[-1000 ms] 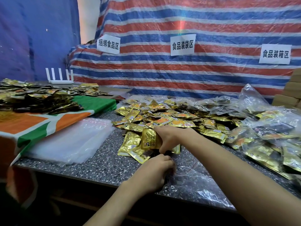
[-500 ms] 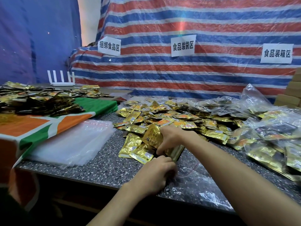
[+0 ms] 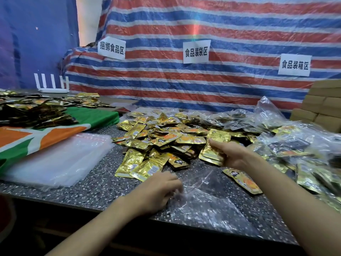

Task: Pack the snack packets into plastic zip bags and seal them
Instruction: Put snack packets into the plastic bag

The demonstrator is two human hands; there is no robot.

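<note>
Three paper signs [image 3: 196, 51], one router [image 3: 51, 89], one loose zip bag [image 3: 208, 200], two hands [image 3: 234, 156].

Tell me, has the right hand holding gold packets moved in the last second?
Yes. The right hand, gripping a stack of gold packets, shifted rightward: it sat below-left of the middle wall sign and now sits below-right of it.

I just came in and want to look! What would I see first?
A big heap of shiny gold packets covers the middle of the table. The right hand grips a stack of them near a clear bag that the left hand holds. Behind hangs a red-and-blue striped sheet.
</note>
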